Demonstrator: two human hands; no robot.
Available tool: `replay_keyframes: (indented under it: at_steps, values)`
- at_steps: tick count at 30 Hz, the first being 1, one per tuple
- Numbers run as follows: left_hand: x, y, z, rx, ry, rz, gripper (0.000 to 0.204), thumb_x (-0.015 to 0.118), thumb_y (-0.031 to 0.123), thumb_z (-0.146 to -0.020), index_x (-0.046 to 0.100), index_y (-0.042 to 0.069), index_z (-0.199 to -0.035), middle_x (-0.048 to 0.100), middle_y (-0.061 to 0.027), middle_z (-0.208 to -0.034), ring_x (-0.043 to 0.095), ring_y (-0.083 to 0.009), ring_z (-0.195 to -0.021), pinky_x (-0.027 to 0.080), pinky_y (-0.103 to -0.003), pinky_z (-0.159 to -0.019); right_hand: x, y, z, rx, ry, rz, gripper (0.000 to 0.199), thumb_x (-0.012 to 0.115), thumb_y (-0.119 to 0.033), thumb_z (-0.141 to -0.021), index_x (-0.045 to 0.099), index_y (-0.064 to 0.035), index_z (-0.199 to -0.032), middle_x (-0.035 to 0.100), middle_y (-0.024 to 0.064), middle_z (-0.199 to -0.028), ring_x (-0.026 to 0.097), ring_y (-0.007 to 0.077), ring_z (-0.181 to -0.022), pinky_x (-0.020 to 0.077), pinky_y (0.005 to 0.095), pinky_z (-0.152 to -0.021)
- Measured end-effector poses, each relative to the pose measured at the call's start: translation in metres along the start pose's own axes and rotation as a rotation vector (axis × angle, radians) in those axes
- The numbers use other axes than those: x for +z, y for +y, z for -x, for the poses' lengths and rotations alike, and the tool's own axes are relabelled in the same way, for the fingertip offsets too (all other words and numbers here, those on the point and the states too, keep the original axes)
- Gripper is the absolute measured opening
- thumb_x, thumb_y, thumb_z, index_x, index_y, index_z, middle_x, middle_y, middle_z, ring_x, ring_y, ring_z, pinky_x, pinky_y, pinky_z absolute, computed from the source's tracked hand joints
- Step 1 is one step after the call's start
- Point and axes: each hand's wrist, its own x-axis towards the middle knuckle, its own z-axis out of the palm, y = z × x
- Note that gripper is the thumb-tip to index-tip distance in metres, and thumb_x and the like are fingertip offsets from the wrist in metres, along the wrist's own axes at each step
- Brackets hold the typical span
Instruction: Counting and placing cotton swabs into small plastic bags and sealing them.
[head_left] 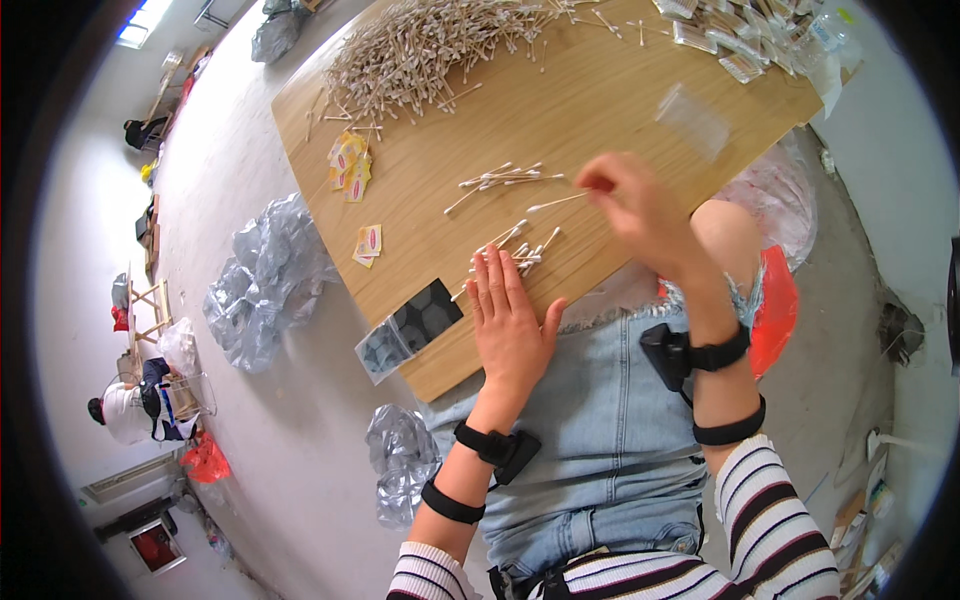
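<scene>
My left hand [510, 320] lies flat with fingers together on the wooden board [590, 95], its fingertips on a small bunch of cotton swabs [525, 250]. My right hand [640, 210] hovers over the board's near edge, thumb and forefinger pinched on the end of a single cotton swab [556, 203]. Another small group of swabs [505, 178] lies just beyond. A big heap of swabs [420, 50] covers the far end of the board. A clear plastic bag [693, 118] is blurred above the board near my right hand.
Small clear packets [735, 35] pile up at the far right of the board. Yellow and red paper labels [350, 165] lie at its left, and a dark patterned pouch [410, 325] at the near corner. Crumpled plastic bags [265, 280] sit on the floor; a person [135, 405] crouches far left.
</scene>
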Motion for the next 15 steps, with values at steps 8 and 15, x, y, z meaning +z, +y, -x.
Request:
replay_keyframes:
  at_steps: [8, 15]
  values:
    - [-0.007, -0.014, -0.022, 0.055, 0.046, 0.022, 0.093, 0.066, 0.044, -0.087, 0.017, -0.007, -0.148, 0.031, -0.0229, -0.149, 0.023, -0.0363, -0.143, 0.012, -0.053, -0.118, -0.148, 0.013, 0.134, 0.555, 0.319, 0.407, 0.017, 0.057, -0.004, -0.09, 0.056, -0.0009, -0.107, 0.063, 0.011, -0.097, 0.06, 0.0203, -0.091, 0.0468, 0.0331, -0.084]
    - [-0.018, -0.019, -0.023, 0.063, 0.015, 0.114, 0.097, 0.075, 0.034, -0.081, 0.017, -0.003, -0.149, 0.046, -0.0144, -0.133, 0.04, -0.0297, -0.131, 0.013, -0.053, -0.118, -0.177, 0.043, 0.216, 0.982, 0.083, 0.581, 0.021, 0.054, -0.005, -0.092, 0.055, -0.0007, -0.112, 0.063, 0.0136, -0.11, 0.061, 0.0262, -0.1, 0.0467, 0.0356, -0.087]
